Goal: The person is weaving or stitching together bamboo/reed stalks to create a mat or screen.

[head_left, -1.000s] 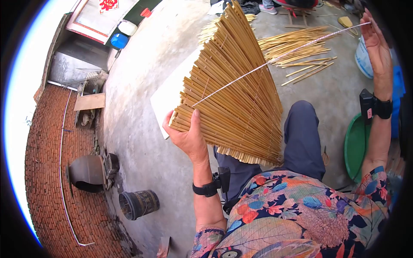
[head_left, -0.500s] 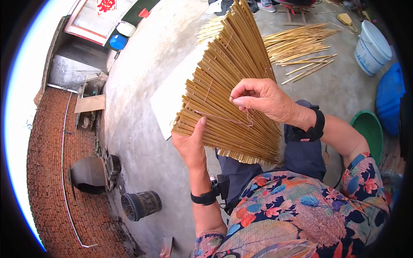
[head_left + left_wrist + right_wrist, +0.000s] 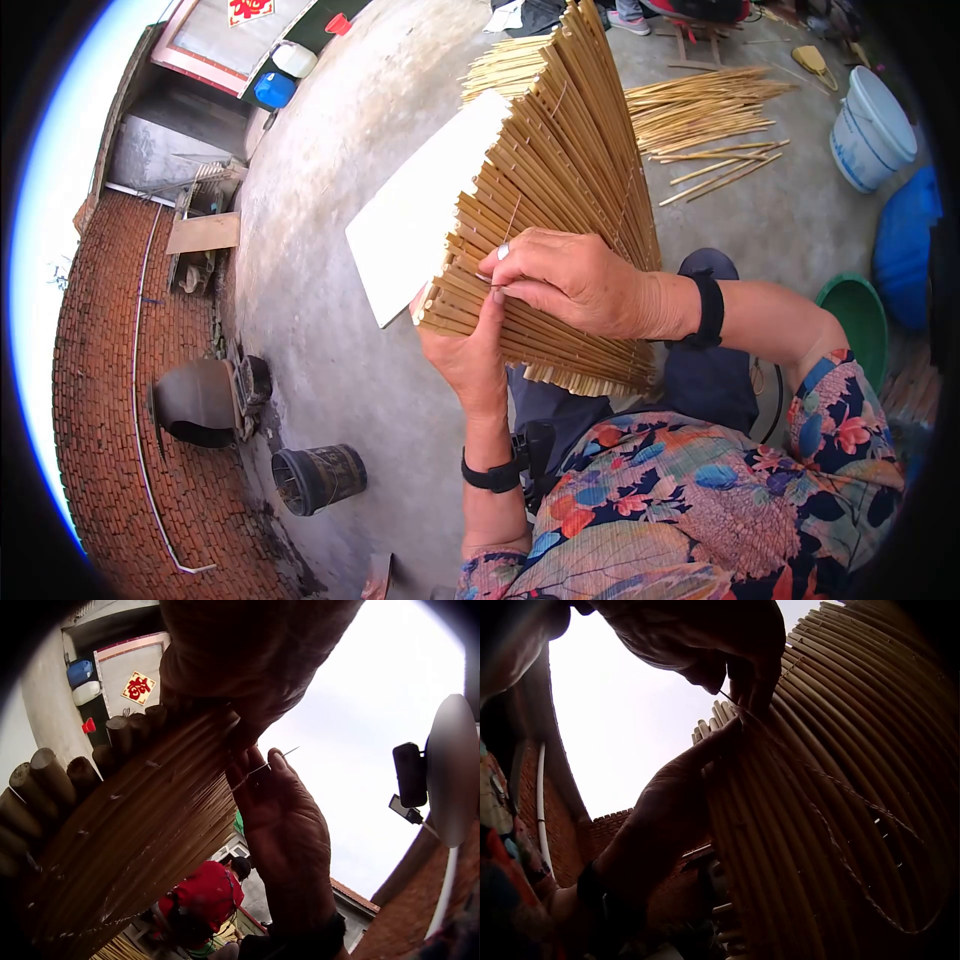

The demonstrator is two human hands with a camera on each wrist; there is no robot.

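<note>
A mat of sewn stalks [image 3: 590, 190] stands tilted over the person's lap, its cut ends along the left edge. The left hand [image 3: 462, 362] grips that edge, thumb on the near face and fingers hidden behind. Close above this thumb, the right hand [image 3: 590, 287] pinches a thin needle [image 3: 286, 754] between thumb and fingers, right at the stalks. A whitish ring [image 3: 503, 251] sits on one right finger. In the right wrist view, twisted thread [image 3: 843, 859] hangs in a loose loop across the mat.
A white board [image 3: 410, 230] lies behind the mat. Loose stalks [image 3: 700, 110] are spread on the concrete floor. At right stand a white bucket [image 3: 870, 135], a blue container [image 3: 908, 245] and a green basin [image 3: 858, 318]. A dark bucket [image 3: 320, 478] is at lower left.
The right hand has come in from far right, where the thread was drawn taut, to the mat's left edge beside the left thumb. The thread has gone slack; the left hand keeps its grip.
</note>
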